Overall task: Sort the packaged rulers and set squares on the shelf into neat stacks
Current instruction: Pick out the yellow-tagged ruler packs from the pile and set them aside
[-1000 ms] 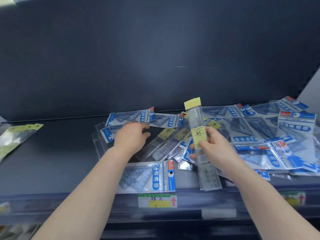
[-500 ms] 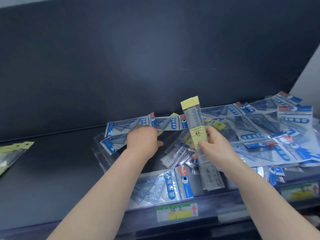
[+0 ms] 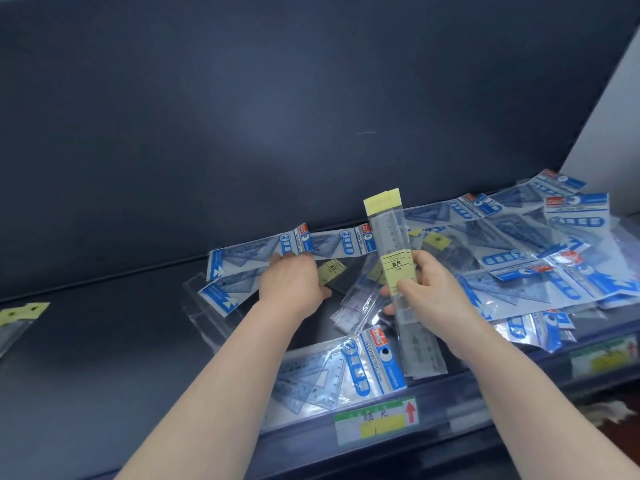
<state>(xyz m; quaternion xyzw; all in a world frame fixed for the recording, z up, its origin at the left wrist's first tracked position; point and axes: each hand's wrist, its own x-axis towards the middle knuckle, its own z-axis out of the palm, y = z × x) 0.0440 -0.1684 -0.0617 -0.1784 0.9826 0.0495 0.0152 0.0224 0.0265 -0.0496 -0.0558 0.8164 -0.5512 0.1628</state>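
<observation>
My right hand (image 3: 427,289) grips a small bundle of clear ruler packs with yellow labels (image 3: 393,244), held upright above the dark shelf (image 3: 104,341). My left hand (image 3: 291,284) reaches into the pile, fingers curled on a ruler pack with a yellow label (image 3: 331,270), just below two blue set-square packs (image 3: 256,258). More clear ruler packs (image 3: 356,303) lie between my hands. A blue "Geometric" set-square pack (image 3: 367,368) lies at the shelf's front edge. Several blue set-square packs (image 3: 540,258) are heaped on the right.
A yellow-topped pack (image 3: 17,317) lies at the far left of the shelf. Price labels (image 3: 375,422) sit on the shelf's front rail. A dark back panel (image 3: 277,116) rises behind the shelf, and a pale wall (image 3: 616,98) closes the right side.
My left hand has moved back and right, from the near ruler packs up to the packs below the blue set squares. My right hand keeps its ruler bundle upright.
</observation>
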